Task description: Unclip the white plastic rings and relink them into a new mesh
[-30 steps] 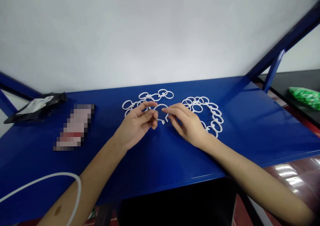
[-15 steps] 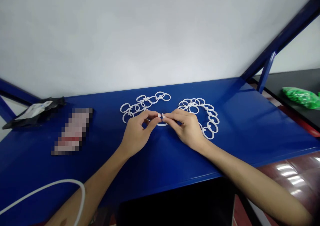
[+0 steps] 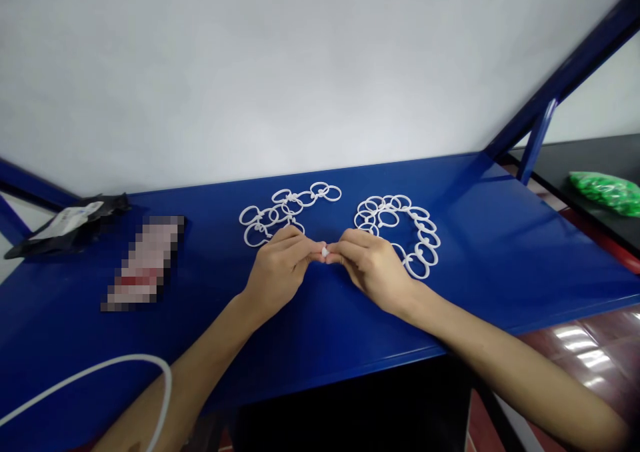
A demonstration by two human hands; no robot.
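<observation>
White piece (image 3: 325,252), mid-frame, pinched tight by our left hand (image 3: 277,269) and right hand (image 3: 375,265).
Might slip if we squeeze unevenly.

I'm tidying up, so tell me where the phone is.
In the head view, the phone-like pixelated item lies left of the left hand, beside the black bag.

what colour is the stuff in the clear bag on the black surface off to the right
Green; the bag's contents show best in the head view.
</observation>
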